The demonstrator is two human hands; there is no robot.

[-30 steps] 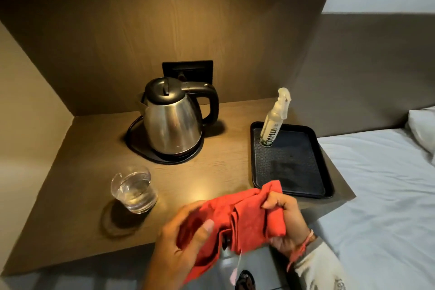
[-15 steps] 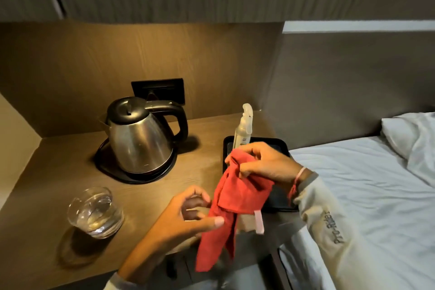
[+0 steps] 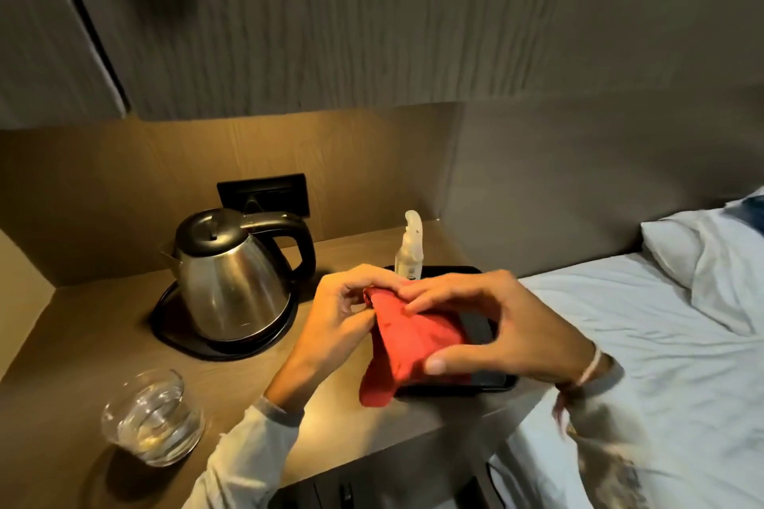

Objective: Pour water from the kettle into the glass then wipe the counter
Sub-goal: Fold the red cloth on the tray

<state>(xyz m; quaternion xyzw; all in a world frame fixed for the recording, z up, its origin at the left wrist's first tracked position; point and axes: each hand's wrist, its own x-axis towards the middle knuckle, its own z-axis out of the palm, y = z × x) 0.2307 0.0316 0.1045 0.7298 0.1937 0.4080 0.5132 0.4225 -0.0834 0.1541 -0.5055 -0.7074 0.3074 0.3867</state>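
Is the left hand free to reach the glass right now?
Probably not at once: the left hand is pinching the red cloth together with the right hand. Otherwise the counter toward the glass lies open.

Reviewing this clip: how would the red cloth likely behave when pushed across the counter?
The red cloth looks floppy: it droops from the left hand and right hand. It seems light, pinched by fingertips alone. Flat on the counter, it would probably bunch rather than slide stiffly.
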